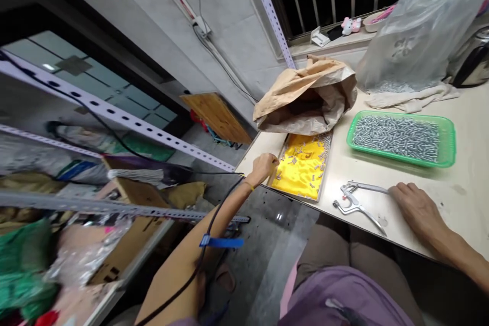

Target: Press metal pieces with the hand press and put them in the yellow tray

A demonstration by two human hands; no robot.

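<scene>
Head view, left hand: at edge of yellow-lined tray; I cannot tell its grasp.
Right hand: on counter, at handle-end of pliers; grip unclear.

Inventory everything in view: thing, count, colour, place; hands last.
table: 1, cream, right
tray: 1, yellow-lined, table's near edge
basket: 1, green, beside tray
pins: many, silver, basket and tray
pliers: 1, silver, near basket
paper bag: 1, brown, tray's far end
plastic bag: 1, clear, behind basket
cloth: 1, white, behind basket
kettle: 1, black-silver, far right
sill items: several, mixed, window
shelf clutter: uncounted, mixed, left
left hand: 1, tray's edge
right hand: 1, pliers' handle
</scene>
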